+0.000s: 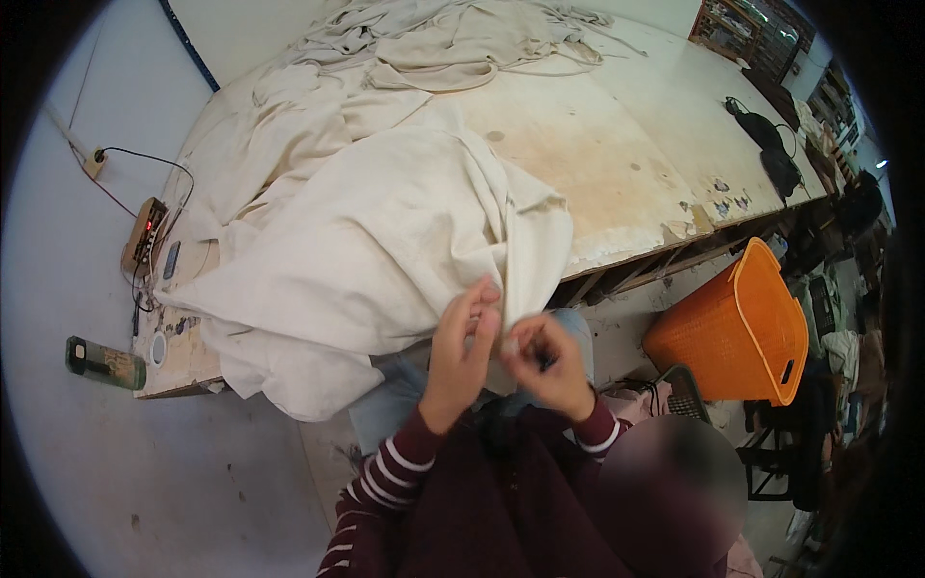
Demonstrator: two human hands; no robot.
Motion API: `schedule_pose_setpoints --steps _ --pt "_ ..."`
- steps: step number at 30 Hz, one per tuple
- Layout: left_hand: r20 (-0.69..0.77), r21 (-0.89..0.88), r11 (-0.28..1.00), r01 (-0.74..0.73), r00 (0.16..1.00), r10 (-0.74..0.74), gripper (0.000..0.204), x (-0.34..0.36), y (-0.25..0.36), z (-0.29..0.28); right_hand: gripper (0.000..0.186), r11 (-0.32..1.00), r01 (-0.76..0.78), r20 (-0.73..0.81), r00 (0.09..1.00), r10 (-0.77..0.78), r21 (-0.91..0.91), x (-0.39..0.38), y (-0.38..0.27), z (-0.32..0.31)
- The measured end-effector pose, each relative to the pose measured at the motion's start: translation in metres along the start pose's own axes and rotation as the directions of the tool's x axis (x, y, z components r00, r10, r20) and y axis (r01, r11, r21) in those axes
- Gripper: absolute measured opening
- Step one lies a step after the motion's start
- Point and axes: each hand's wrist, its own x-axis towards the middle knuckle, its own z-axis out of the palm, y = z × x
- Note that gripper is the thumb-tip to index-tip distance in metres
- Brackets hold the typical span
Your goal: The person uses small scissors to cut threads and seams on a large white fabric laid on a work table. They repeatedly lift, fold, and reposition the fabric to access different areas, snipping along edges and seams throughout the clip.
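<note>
In the head view, a large cream cloth (366, 222) lies rumpled over the near part of the tabletop (617, 144), drooping off its front edge toward the person's lap. Both hands are at the cloth's near right end, where a narrow fold runs down between them. The left hand (461, 358) is just left of this fold, fingers half bent and fingertips against the fabric; whether it pinches the cloth I cannot tell. The right hand (559, 366) is on the other side, its fingers curled and its thumb and forefinger gripping the fold's lower end; a small dark thing (545, 357) shows at its fingers, too blurred to identify. Most of the cloth spreads ahead and to the left of the hands. More pale fabric (472, 43) is heaped at the far side, and an orange basket (713, 332) stands on the right.
</note>
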Motion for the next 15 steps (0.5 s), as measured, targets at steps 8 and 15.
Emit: schedule_pose_setpoints --steps 8,15 --pt "0.198 -0.226 0.953 0.203 0.967 -0.159 0.059 0.038 0.019 -0.009 0.028 0.987 0.140 0.511 0.844 -0.161 0.079 -0.025 -0.013 0.026" --pt "0.236 -0.307 0.943 0.131 0.970 -0.058 0.041 0.015 0.023 -0.039 0.028 0.970 0.162 0.076 0.986 -0.151 -0.181 0.038 -0.040 -0.033"
